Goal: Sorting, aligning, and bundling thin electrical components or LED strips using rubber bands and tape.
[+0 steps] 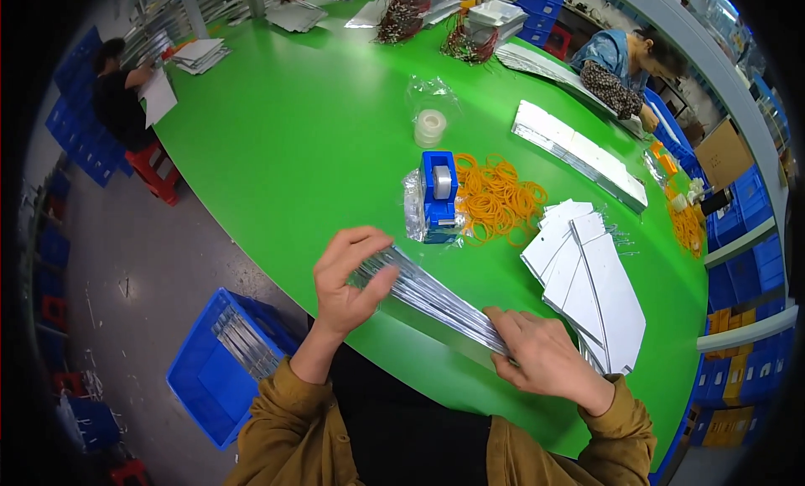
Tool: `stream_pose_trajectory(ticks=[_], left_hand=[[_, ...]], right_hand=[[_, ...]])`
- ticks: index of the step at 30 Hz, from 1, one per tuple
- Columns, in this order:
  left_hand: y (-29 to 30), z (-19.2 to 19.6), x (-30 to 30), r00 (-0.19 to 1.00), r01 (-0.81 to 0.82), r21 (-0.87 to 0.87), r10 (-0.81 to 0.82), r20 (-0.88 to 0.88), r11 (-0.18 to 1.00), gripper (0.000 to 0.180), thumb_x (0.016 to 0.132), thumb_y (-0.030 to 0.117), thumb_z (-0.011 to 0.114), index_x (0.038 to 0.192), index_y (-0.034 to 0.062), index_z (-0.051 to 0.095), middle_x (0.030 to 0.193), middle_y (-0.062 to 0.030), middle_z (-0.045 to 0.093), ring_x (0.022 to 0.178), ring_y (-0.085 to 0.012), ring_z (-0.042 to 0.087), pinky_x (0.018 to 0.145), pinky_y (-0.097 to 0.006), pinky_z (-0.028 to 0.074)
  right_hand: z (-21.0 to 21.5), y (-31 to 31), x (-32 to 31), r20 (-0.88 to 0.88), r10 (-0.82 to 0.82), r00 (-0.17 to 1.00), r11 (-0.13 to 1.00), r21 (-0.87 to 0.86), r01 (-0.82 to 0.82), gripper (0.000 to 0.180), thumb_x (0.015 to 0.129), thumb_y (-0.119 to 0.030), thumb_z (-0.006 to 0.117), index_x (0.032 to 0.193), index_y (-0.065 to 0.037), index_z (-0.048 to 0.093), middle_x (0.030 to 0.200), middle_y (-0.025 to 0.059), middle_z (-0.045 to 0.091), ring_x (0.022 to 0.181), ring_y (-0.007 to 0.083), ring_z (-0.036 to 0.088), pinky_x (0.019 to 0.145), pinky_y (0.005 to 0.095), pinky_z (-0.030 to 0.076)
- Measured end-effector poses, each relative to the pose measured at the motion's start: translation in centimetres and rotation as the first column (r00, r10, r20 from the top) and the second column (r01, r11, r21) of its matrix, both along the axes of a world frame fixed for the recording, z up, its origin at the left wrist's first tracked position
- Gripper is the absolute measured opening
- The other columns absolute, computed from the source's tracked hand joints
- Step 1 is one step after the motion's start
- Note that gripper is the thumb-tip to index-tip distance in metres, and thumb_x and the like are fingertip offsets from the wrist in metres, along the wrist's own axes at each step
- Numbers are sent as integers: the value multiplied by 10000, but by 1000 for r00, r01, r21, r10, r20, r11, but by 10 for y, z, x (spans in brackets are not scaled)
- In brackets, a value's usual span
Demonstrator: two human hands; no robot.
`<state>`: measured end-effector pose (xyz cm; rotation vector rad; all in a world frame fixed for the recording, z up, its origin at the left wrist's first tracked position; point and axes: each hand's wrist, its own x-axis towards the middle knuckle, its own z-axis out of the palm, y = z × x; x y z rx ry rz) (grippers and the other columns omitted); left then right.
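Between my hands, above the near edge of the green table, is a stack of thin silvery strips (444,300), tilted down to the right. My left hand (348,276) is curved around its upper left end, thumb on the near side. Around the lower right end, the fingers of my right hand (541,352) are closed. Just beyond the stack stands a blue tape dispenser (438,213) with a roll of clear tape. Beside it lies a loose pile of orange rubber bands (499,197). White flat panels (599,289) lie fanned out to the right of my right hand.
A blue bin (205,377) holding silvery strips stands at the lower left. Stacked tape rolls (430,127) and a long white stack (579,146) are farther back on the green table (293,134). Two people work at the table's far left (122,92) and far right (625,62).
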<state>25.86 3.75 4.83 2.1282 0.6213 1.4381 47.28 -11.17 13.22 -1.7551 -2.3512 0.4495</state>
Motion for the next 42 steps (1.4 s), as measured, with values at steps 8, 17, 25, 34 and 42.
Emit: stream_pose_trajectory(ticks=[8,17,25,34,42], left_hand=[[-10,-10,-15,940,234,-446,-85,329,864,369,674,12,621,1043,13,619,1047,-121,578,915,-202,542,791,-282,428],[-17,9,-35,932,360,-324,-355,77,875,373,693,31,616,1065,11,615,1160,-128,540,999,-216,524,819,-292,416],[-25,-8,-39,942,324,-376,-334,41,868,367,750,83,586,1108,0,585,1181,-140,511,1005,-211,515,822,-289,420],[-51,-1,-1,892,247,-531,25,452,810,374,859,196,483,1155,-29,521,1052,-167,565,920,-219,552,832,-329,431],[-19,-6,6,935,98,-572,122,334,814,309,850,138,452,1084,-22,574,894,-118,598,808,-170,538,761,-261,412]], right_hand=[[9,-30,11,83,-71,994,983,-162,84,455,663,-130,664,1067,-26,485,727,103,545,618,269,541,528,346,403],[7,-46,7,206,-115,972,982,-121,142,415,640,-171,706,981,-39,509,772,83,572,660,241,547,574,340,418],[-17,-98,60,-175,-254,951,923,248,293,399,670,-215,700,950,-9,505,810,93,588,656,213,534,631,321,427],[-87,-96,19,-944,-257,206,623,1,782,274,789,-210,558,961,4,552,859,85,591,726,163,511,712,285,412],[-75,-81,4,-888,-375,266,614,-23,789,197,804,-133,500,924,6,569,858,88,593,719,167,514,713,263,407]])
